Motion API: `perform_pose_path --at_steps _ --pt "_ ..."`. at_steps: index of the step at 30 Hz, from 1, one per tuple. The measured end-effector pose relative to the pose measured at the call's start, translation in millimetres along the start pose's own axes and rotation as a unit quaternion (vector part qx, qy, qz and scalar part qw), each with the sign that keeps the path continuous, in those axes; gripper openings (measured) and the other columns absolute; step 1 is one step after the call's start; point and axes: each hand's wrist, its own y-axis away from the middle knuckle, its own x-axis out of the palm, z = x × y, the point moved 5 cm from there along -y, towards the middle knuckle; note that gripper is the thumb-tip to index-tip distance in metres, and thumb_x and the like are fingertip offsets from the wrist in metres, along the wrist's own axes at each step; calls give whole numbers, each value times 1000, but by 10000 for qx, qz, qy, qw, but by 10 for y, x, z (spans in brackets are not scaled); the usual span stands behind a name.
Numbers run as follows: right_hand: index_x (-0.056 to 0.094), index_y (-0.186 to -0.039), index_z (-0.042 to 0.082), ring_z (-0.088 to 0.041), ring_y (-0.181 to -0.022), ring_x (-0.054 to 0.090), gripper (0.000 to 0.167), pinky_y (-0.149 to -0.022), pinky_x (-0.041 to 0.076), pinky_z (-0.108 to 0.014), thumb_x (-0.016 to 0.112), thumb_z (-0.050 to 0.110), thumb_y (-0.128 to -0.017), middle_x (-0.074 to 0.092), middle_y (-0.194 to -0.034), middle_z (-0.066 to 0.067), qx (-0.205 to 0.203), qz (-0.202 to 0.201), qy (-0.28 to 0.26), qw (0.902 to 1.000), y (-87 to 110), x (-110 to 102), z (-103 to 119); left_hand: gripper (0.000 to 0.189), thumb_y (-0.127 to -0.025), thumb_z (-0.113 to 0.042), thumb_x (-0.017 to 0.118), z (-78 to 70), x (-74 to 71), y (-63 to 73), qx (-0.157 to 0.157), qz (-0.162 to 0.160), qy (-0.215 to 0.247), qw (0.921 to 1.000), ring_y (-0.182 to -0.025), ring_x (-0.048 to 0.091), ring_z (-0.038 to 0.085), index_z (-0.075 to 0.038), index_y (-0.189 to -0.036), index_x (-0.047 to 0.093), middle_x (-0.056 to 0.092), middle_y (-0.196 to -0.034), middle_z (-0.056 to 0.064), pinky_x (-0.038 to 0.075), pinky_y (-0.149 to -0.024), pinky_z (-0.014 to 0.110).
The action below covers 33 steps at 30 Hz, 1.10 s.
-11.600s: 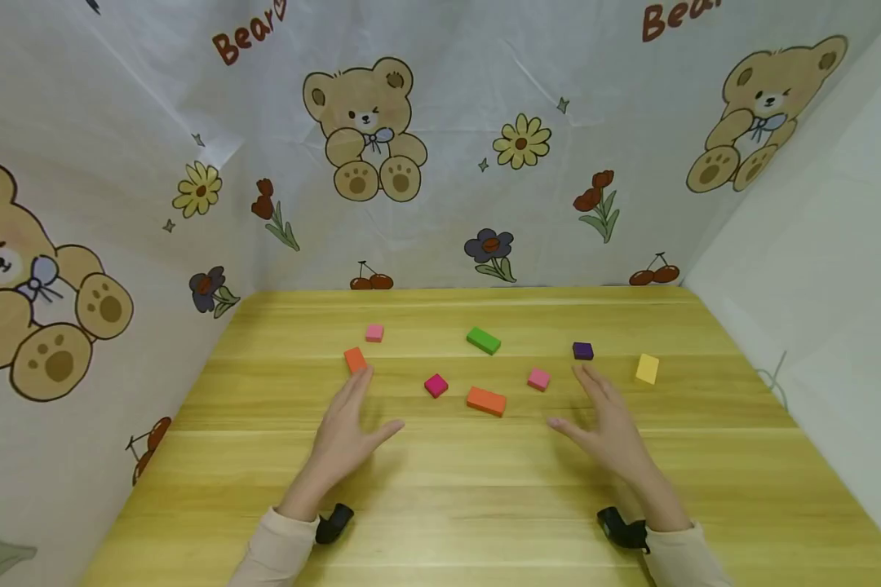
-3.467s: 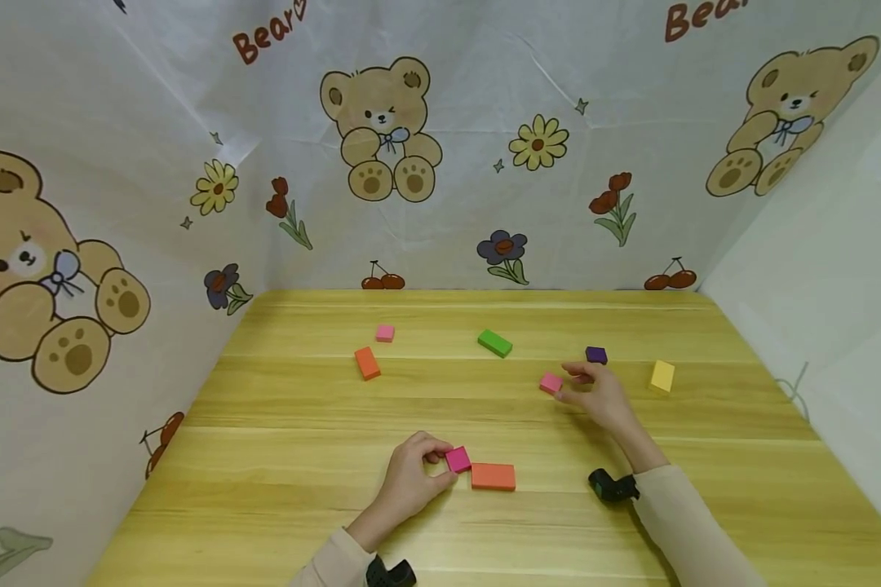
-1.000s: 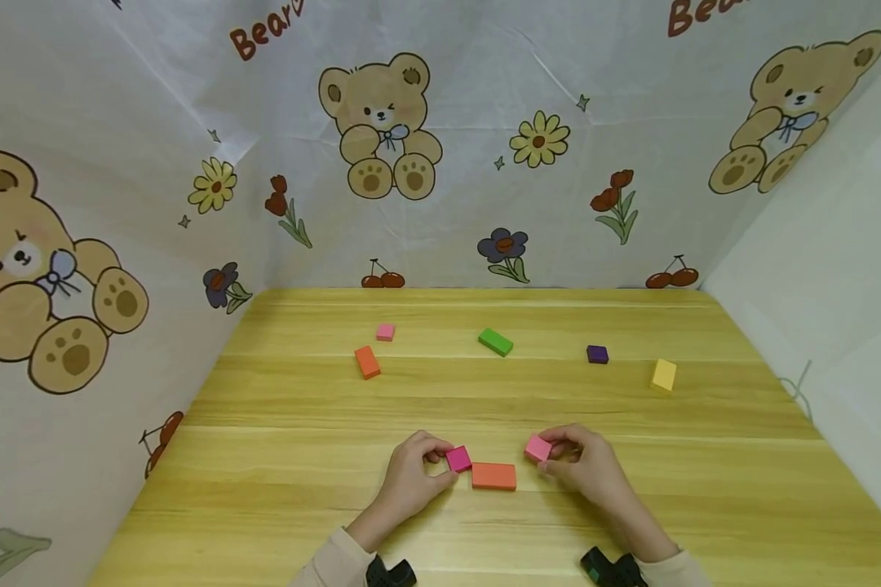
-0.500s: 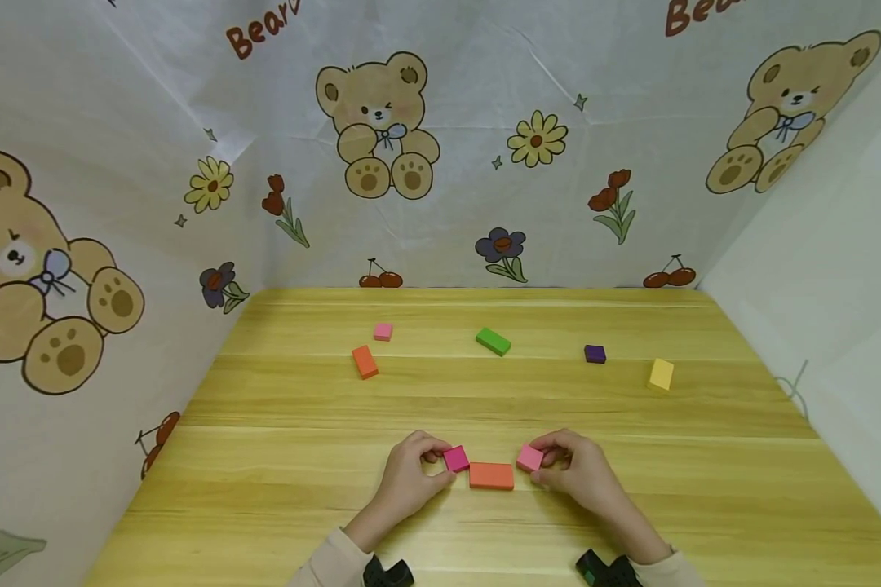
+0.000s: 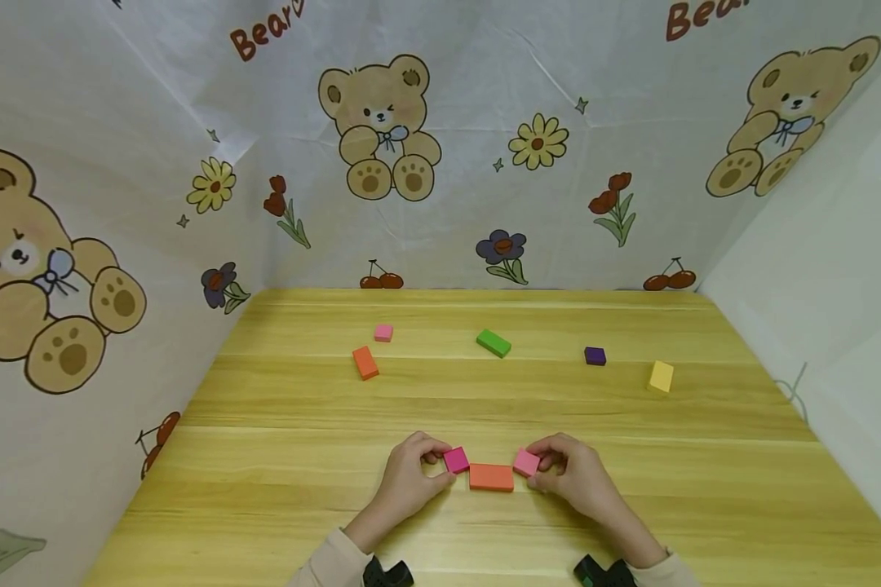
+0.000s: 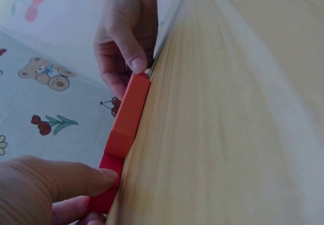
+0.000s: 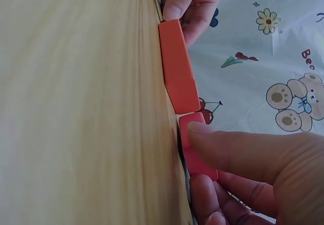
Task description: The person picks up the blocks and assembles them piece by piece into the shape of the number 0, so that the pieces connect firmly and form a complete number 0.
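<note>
Soft, even light casts faint shadows on the wooden desk [image 5: 440, 408]; the left-wrist view looks hazy, streaked with pale glare.

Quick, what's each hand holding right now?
Left hand: holding the dark pink block between thumb and fingers.
Right hand: holding a lighter pink block between thumb and fingers.

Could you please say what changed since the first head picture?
The front orange rectangular block has moved toward the head camera. So have the magenta square block, now pinched by the left hand, and the nearer pink square block, pinched by the right hand. The green rectangular block, purple square block, yellow rectangular block, far pink square block and left orange rectangular block stayed put.
</note>
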Motion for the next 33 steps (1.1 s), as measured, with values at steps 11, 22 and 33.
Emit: perform_pose_path --at_steps 11,22,33 --pt "72 -99 6 -8 -74 55 32 -60 42 -20 86 7 -70 64 -85 -1 -169 35 137 9998 5 9 23 26 -72 -10 85 -1 0 -1 23 -17 5 10000 -77 54 5 -9 -96 74 63 -88 -4 48 -70 21" --pt "72 -100 7 -10 -75 56 33 -61 42 -20 86 8 -71 63 -86 0 -218 78 120 9997 4 10 29 27 -73 -10 84 -2 3 1 32 -10 49 10000 -76 54 5 -9 -97 74 63 -87 -5 47 -70 21" --pt "70 -106 4 -10 -76 56 42 -61 42 -20 88 12 -68 64 -88 -1 -397 223 42 9990 0 -5 18 27 -71 -10 85 0 5 1 50 -61 15 10000 -76 53 5 -10 -96 74 63 -87 -5 46 -69 21"
